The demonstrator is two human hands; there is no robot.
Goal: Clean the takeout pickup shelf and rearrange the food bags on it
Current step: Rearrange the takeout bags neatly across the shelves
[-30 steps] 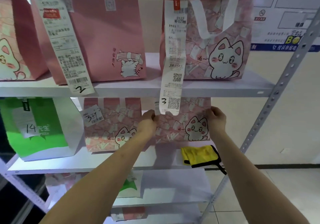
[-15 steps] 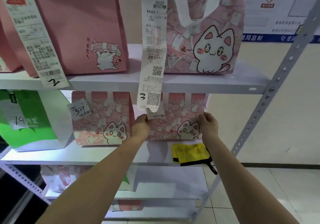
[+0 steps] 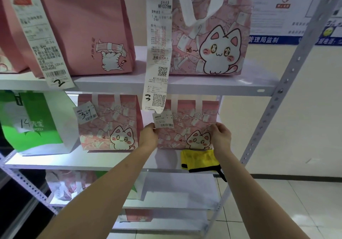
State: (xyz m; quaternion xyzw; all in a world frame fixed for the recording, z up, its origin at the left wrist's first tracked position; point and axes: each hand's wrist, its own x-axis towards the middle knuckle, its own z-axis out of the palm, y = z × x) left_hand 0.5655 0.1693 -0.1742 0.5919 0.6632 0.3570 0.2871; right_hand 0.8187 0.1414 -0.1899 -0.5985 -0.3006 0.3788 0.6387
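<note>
yellow cloth (image 3: 200, 160) lower centre-right, on middle shelf (image 3: 55, 162) | left hand (image 3: 149, 137) and right hand (image 3: 221, 137) – each grip closed on a side of small pink cat bag (image 3: 187, 127), centre frame, standing on that shelf | behind-left – second cat bag (image 3: 109, 122)

— What sits on the middle shelf (image 3: 111, 160)?
— From the left: the pizza bag (image 3: 35, 122), a cat bag (image 3: 109, 122), then a second cat bag (image 3: 187, 126) between the left hand (image 3: 149, 137) and right hand (image 3: 221, 137).
— And the cloth (image 3: 200, 161)?
— In front of that second bag, at the shelf's front edge. Two larger bags stand on the upper shelf (image 3: 212, 86).
</note>
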